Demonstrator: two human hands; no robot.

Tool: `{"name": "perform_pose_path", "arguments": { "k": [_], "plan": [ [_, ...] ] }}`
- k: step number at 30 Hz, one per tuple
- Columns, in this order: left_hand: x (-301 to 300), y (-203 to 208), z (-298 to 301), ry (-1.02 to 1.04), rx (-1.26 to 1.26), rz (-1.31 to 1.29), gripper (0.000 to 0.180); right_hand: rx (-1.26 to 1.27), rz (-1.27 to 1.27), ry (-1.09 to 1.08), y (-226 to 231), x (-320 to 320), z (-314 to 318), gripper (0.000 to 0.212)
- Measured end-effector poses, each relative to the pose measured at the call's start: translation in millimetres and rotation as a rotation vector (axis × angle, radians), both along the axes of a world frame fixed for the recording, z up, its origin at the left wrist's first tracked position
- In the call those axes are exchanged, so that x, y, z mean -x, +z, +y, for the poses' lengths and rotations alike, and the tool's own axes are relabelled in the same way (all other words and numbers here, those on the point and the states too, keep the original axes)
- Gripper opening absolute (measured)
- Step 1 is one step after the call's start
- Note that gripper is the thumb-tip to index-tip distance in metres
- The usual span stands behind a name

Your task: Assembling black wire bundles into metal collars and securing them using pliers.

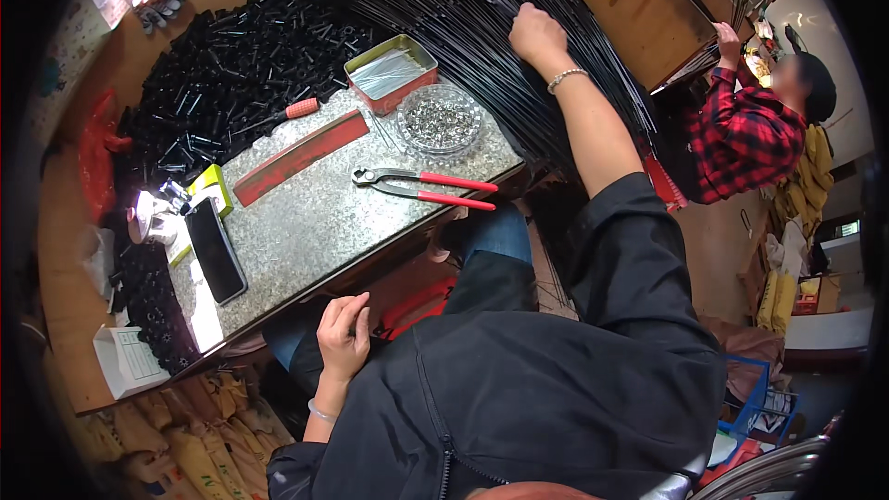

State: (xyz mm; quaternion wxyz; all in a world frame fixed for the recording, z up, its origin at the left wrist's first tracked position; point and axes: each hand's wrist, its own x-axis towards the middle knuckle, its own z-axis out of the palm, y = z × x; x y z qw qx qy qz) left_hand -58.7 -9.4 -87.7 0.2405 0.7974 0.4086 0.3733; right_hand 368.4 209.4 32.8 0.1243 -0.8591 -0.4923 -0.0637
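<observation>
My right hand (pixel 540 34) reaches out over a heap of long thin black rods (pixel 463 14), its fingers closed and curled down against them. What it grips is hidden under the hand. My left hand (pixel 344 338) hovers by the near edge of the speckled stone worktop (pixel 306 231), fingers loosely bent, with nothing visible in it. End-cutting pliers with red handles (pixel 426 187) lie on the worktop. Behind them stand a clear round dish of small metal parts (pixel 440 120) and a tin of thin pale metal pins (pixel 391 74).
Black tubular pieces (pixel 259 56) are piled at the back left. A red worn flat bar (pixel 301 157), a red-handled tool (pixel 302 108) and a phone (pixel 216 250) lie on the stone. A white box (pixel 128 361) sits at the left. Another person (pixel 745 125) in a checked shirt works at the right.
</observation>
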Motion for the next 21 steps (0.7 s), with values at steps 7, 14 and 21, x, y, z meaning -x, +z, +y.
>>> {"name": "perform_pose_path", "arguments": {
  "k": [7, 14, 21],
  "plan": [
    [-2, -5, -1, -0.018, 0.044, -0.016, 0.019, 0.059, -0.052, 0.104, 36, -33, -22, 0.036],
    [-8, -1, 2, -0.081, 0.028, -0.020, 0.019, 0.118, -0.148, 0.236, 94, -56, -62, 0.035],
    [-29, 20, 14, -0.176, -0.050, -0.018, 0.023, -0.093, 0.566, 0.319, 95, -24, -102, 0.026]
  ]
}}
